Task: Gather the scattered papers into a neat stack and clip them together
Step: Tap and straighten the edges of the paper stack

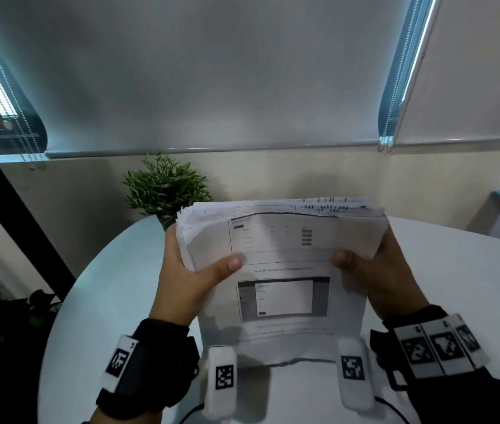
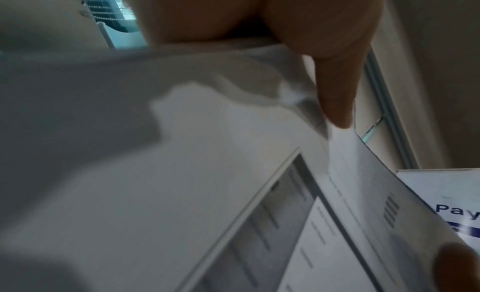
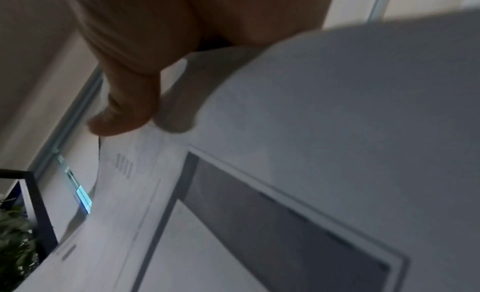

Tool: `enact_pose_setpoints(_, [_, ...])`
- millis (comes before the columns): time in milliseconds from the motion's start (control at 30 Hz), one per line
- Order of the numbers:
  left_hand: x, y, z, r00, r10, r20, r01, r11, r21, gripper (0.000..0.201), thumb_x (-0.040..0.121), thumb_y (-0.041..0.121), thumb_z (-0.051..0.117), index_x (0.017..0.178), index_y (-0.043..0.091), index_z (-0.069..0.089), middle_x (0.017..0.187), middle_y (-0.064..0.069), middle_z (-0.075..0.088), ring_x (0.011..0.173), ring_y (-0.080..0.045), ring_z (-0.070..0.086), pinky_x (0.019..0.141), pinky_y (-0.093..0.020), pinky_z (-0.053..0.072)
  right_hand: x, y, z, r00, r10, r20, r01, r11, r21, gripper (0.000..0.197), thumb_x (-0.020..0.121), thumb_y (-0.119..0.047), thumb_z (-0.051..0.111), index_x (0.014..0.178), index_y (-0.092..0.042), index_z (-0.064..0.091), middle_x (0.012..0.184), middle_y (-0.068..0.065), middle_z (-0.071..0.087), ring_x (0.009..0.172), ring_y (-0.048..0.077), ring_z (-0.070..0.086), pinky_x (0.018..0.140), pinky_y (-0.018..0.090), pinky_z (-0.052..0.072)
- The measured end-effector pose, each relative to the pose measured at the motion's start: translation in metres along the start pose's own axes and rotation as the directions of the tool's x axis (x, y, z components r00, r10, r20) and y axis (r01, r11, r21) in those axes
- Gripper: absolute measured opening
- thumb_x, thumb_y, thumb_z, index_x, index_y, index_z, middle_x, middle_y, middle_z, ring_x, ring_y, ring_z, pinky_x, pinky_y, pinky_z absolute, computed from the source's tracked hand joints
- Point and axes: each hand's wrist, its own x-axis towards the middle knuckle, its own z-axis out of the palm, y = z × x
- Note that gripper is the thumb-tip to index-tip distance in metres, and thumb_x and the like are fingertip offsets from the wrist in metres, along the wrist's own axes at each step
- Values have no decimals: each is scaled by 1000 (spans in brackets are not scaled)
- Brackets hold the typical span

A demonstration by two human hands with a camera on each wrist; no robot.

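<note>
Two hands on the job here: your left hand (image 1: 189,281) grips the left edge of the stack of papers (image 1: 282,270), thumb across the front sheet, and your right hand (image 1: 377,270) pinches the right edge the same way. You've got the stack standing upright in the middle of the frame, its bottom edge down on the white tabletop (image 1: 444,289), or very nearly, since the contact is hard to make out. Look at the top edge, though: sheets fan out unevenly, several poking above the rest toward the upper right. So squaring is what this step seems to need. Loosen both grips a touch so the sheets can slide, then tap the bottom edge down on the tabletop and let the stragglers drop level. Keep your thumbs light, because squeezing would likely lock the misalignment in. Turn the stack and tap a side edge too. No clip shows in any view, so find it before letting go. Mind the potted plant (image 1: 166,186) just behind the stack, upper left of it.
</note>
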Motion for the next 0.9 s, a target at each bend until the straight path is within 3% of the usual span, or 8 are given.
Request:
enact_pose_setpoints(100, [-2, -6, -3, 998, -65, 22, 65, 997, -35, 104, 24, 54, 92, 117, 30, 51, 115, 1, 65, 103, -12, 65, 76, -29, 57, 0, 10, -6, 997, 70, 19, -70, 997, -15, 114, 26, -55, 91, 124, -16, 46, 110, 1, 67, 105, 19, 64, 72, 28, 56])
enact_pose_setpoints(267, [0, -4, 15, 1000, -12, -24, 13, 1000, 26, 64, 59, 23, 84, 117, 15, 60, 107, 0, 72, 101, -18, 68, 79, -28, 57, -1, 7, 12, 996, 64, 55, -66, 998, 25, 86, 34, -58, 88, 109, -26, 60, 99, -5, 72, 92, 13, 69, 69, 23, 55])
enact_pose_setpoints(433, [0, -8, -1, 996, -92, -2, 92, 996, -9, 103, 23, 57, 90, 115, 32, 50, 113, 6, 64, 101, -9, 65, 79, -30, 56, -2, 14, -4, 997, 80, 16, -80, 997, 6, 112, 25, -58, 89, 121, -18, 46, 114, 1, 64, 103, 16, 65, 72, 27, 56])
enact_pose_setpoints(500, [0, -13, 5, 991, -127, 33, 127, 992, 15, 99, 32, 48, 93, 119, 25, 54, 113, 2, 68, 104, -15, 65, 84, -33, 56, -5, 21, 0, 990, 139, 23, -138, 990, -32, 107, 22, -60, 89, 116, -24, 52, 107, -2, 69, 99, 15, 67, 70, 24, 55])
enact_pose_setpoints(600, [3, -14, 13, 997, -79, 2, 78, 996, 49, 76, 54, 27, 88, 122, 14, 57, 113, -4, 70, 106, -22, 66, 87, -38, 56, -3, 15, 7, 998, 67, -8, -68, 996, -54, 89, 29, -67, 84, 105, -28, 59, 93, -13, 72, 85, 3, 68, 64, 19, 54])
enact_pose_setpoints(733, [5, -18, -3, 998, -39, 53, 38, 999, 23, 100, 46, 40, 92, 130, 7, 48, 120, -13, 64, 110, -29, 63, 88, -45, 54, -1, 7, -4, 999, -27, -30, 27, 999, -19, 100, 30, -61, 87, 114, -23, 49, 107, 0, 63, 94, 7, 64, 69, 24, 55])
enact_pose_setpoints(800, [0, -19, 0, 995, -49, 92, 47, 999, 23, 97, 44, 41, 92, 126, 5, 53, 115, -12, 68, 106, -26, 65, 84, -36, 56, -5, 11, -6, 1000, 5, -15, -6, 999, -46, 106, 28, -49, 91, 119, -14, 48, 104, 3, 67, 93, 12, 66, 65, 28, 55])
enact_pose_setpoints(900, [-4, -11, 12, 997, -11, 76, 8, 999, 39, 68, 47, 37, 84, 107, 10, 67, 99, -2, 75, 92, -19, 70, 70, -21, 55, -7, 11, 0, 998, 38, -43, -41, 996, -74, 92, 22, -48, 89, 104, -18, 58, 83, -8, 73, 70, 7, 67, 52, 23, 53])
